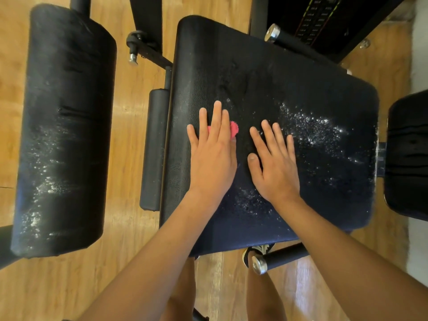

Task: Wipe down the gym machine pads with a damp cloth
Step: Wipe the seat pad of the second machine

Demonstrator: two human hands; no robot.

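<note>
A wide black seat pad point(266, 72) fills the middle of the head view, speckled with white dust on its right half. My left hand point(212, 154) lies flat on it with straight fingers, pressing a small pink cloth point(234, 129) that shows only between and beside the fingers. My right hand point(275, 161) rests flat on the pad just to the right, fingers spread, holding nothing. A long black roller pad point(67, 126) stands to the left, also streaked with white dust.
A small black side pad point(154, 149) sits between the two big pads. Chrome-capped handles stick out at the near edge point(259, 265) and far right point(273, 33). Another black pad point(407, 154) lies at the right edge. The weight stack point(317, 17) is behind. Wooden floor lies below.
</note>
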